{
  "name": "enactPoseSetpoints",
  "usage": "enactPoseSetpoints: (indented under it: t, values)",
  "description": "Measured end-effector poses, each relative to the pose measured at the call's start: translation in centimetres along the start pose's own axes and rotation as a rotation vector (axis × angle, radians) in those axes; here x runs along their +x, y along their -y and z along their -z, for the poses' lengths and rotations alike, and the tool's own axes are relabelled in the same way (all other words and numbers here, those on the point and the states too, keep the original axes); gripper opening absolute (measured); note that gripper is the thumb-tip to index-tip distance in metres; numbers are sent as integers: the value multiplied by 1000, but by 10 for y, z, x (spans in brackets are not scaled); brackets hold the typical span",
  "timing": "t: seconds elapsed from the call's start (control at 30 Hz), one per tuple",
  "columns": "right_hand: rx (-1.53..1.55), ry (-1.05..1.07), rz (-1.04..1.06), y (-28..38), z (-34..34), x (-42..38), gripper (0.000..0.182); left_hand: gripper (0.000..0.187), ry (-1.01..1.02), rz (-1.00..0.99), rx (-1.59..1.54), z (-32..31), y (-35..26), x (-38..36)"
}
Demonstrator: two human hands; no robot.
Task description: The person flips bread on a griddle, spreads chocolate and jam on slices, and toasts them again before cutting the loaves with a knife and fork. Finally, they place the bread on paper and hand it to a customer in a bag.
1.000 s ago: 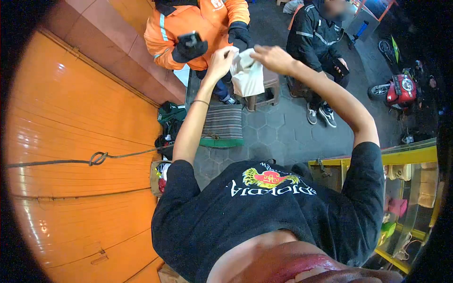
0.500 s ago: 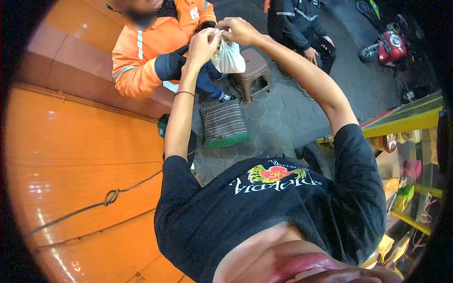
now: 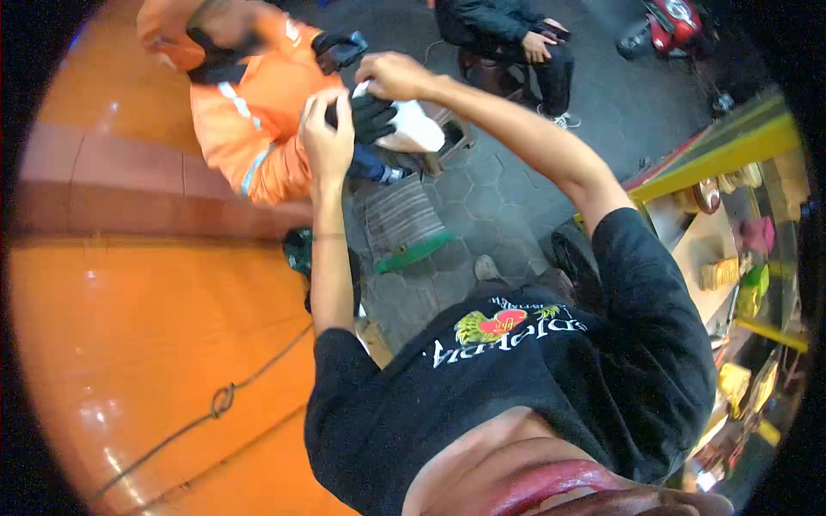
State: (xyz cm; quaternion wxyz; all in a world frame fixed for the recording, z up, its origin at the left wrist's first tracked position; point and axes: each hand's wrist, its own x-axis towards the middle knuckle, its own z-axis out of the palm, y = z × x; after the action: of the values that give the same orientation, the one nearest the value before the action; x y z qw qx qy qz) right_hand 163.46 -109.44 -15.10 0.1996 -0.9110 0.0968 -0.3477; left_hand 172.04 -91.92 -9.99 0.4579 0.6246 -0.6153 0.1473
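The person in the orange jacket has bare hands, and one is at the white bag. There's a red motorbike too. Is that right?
Not quite. The head view shows black gloves on the hands of the person in the orange jacket. One is at the white bag, and the red motorbike is there.

Lighting is uneven: the glossy orange wall (image 3: 189,344) is bright, with white glints down its left side, while the grey hexagonal paving (image 3: 482,193) looks dim. A small white glare shows at lower right. Wide-angle distortion bends the edges, which fall to grainy black. Blur softens the white cloth-like bag (image 3: 415,129) and the grey striped mat (image 3: 403,215).
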Motion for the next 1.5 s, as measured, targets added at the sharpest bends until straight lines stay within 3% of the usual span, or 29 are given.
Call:
enactPoseSetpoints:
  t: [0.13, 0.2, 0.27, 0.3, 0.33, 0.37, 0.43, 0.53, 0.6, 0.67, 0.73, 0.8, 0.87, 0.9, 0.97, 1.03, 1.23, 1.37, 1.5]
  values:
    - [107, 147, -91, -17, -19, 3, 23, 8, 28, -51, -107, -20, -45, -35]
    - [383, 51, -81, -39, -31, -7, 20, 13, 77, -134, -179, -46, -79, -45]
    - [711, -171, -184, -55, -48, -33, 18, 14, 266, 60, -445, -72, -143, -57]
    - [585, -251, -357, -46, -41, -61, 16, 15, 352, 56, -589, -89, -178, -65]
    - [396, -286, -460, 3, -56, -94, 15, 15, 420, -70, -698, -67, -205, -110]
    - [260, -328, -538, 14, -62, -126, 19, 12, 443, -378, -886, -79, -248, -108]
    - [222, -281, -662, 29, -66, -230, 20, 7, 626, -730, -1281, -90, -358, -123]
    - [199, -158, -909, 95, -52, -422, 20, 31, 1153, -1032, -1791, -44, -538, -170]
    - [159, -80, -1119, 157, -30, -561, 21, 40, 1656, -1236, -2149, -6, -619, -233]
    - [130, -63, -1343, 242, 2, -680, 22, 60, 2480, -1667, -1854, 42, -692, -276]
    - [89, -105, -1531, 326, 49, -783, 22, 72, 2652, -1913, -1913, 99, -756, -358]
    - [67, -179, -1707, 397, 69, -849, 23, 77, 3167, -2083, -1325, 153, -785, -406]
    - [34, -267, -1841, 471, 93, -912, 24, 81, 3625, -1643, -1311, 193, -791, -436]
    - [11, -326, -1885, 502, 108, -935, 24, 83, 3781, -1688, -737, 211, -809, -454]
    - [-37, -432, -1948, 564, 130, -972, 25, 89, 3741, -2165, -435, 270, -833, -568]
    - [-73, -504, -1995, 593, 154, -980, 26, 88, 3584, -2471, -485, 283, -841, -588]
    - [-136, -612, -1938, 623, 211, -1022, 28, 85, 3494, -2668, -405, 274, -888, -654]
    - [-140, -539, -1844, 599, 267, -1056, 30, 83, 3372, -2831, -480, 247, -949, -678]
    - [-118, -380, -1714, 569, 325, -1092, 32, 81, 3128, -3077, -491, 219, -1020, -705]
